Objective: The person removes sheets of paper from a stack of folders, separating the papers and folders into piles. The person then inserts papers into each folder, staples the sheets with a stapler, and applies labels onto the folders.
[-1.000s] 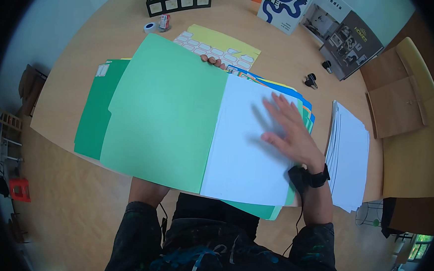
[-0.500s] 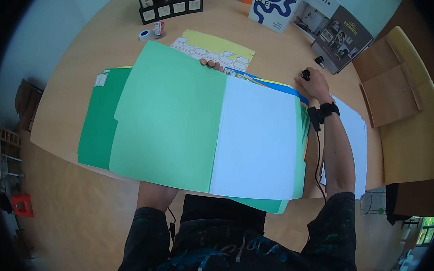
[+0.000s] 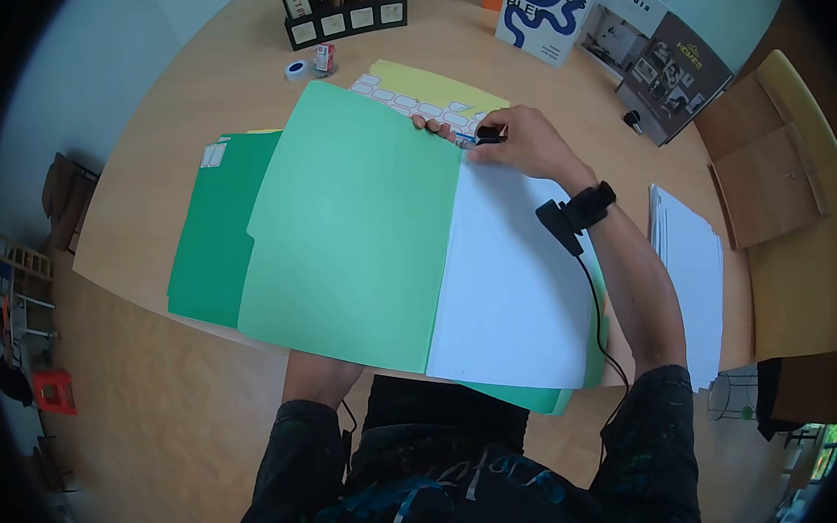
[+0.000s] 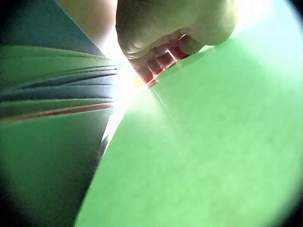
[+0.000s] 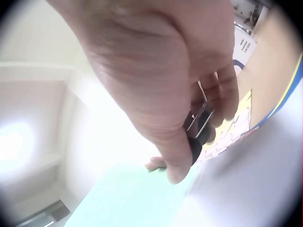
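The right hand (image 3: 531, 146) pinches a black clip (image 3: 491, 134) between thumb and fingers; the gap is narrow and filled by the clip. The right wrist view shows the silver wire handles of the clip among these fingers. The clip is at the far edge of the open light green folder (image 3: 348, 238), near the fold; whether it touches the edge cannot be told.

The left hand (image 4: 177, 26) is behind the raised left cover, its fingers curled over the far edge of that cover. The fingertips show just left of the clip in the head view. The white sheets (image 3: 513, 286) lie in the folder, on the near side of the right fingers.

The dark green folder (image 3: 211, 230) is left of and nearer the person than the left fingers, partly under the cover. The yellow sheet (image 3: 439, 88), with its white labels (image 3: 400, 100), lies on the desk (image 3: 189, 94) just beyond both sets of fingers. The tape roll (image 3: 297, 69) and the small red box (image 3: 324, 58) are beyond and left of the left fingers. A paper stack (image 3: 687, 288) lies right of the right fingers; a second black clip (image 3: 632, 119) is beyond and right of them.
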A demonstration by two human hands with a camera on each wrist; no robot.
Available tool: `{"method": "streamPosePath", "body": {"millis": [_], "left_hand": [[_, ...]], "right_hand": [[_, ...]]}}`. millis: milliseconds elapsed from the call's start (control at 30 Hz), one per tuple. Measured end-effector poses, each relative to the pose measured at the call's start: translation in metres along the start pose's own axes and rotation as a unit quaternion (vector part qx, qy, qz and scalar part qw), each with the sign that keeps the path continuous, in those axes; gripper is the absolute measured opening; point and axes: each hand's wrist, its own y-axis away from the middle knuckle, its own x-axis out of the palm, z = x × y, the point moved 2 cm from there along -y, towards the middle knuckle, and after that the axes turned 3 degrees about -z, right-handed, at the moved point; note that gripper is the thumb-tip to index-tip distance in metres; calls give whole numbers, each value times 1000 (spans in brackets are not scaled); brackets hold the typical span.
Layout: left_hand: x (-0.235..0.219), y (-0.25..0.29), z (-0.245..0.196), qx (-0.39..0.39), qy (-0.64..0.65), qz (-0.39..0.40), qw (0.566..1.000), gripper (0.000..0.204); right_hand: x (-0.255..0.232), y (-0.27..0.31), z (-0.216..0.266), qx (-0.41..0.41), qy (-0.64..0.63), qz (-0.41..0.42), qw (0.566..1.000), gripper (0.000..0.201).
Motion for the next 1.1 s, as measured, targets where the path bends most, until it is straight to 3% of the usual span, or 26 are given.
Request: {"method": "streamPosePath", "body": {"millis": [100,167,300,400,467,667,733,767,833,867,900,933,1000,1100], "left_hand": [[2,1,-1,-3,-9,-7,1000,21],[2,2,1,-6,-11,-13,1000,21],[3,4,2,-5,-13,-20,1000,22],[-4,-1,2,-12,4,-2,1000,22],[-5,-2,3,-20,20,17,999,23],[23,5,2,-16,-126,38,991,25],[24,6,2,-13,-173,43,984,26],[26,7,2,-12,-197,44,979,26],[30,8,2,-8,-244,47,969,27],[32,7,3,-6,-267,48,963,28],[32,9,4,-5,-289,46,956,28],[33,10,6,-5,-312,45,949,29],[37,10,9,-2,-356,47,933,30],[48,7,7,7,-423,54,904,32]], "right_hand": [[-3,-1,-25,72,-24,-29,997,55],[-15,12,-62,88,-63,-210,972,52],[-34,53,-156,271,23,-269,924,51],[-38,84,-192,301,41,-315,899,55],[-38,90,-204,295,23,-312,903,59],[-37,93,-213,273,-10,-288,918,60],[-36,91,-217,274,176,-328,887,63],[-34,93,-209,276,174,-327,887,63],[-40,101,-157,150,341,-431,822,52],[-46,105,-131,150,340,-429,823,52],[-50,111,-104,132,186,-327,917,46],[-50,117,-79,109,24,-211,971,41],[-44,132,-44,71,-24,-56,996,34],[-31,142,-35,90,-76,6,993,46]]}}
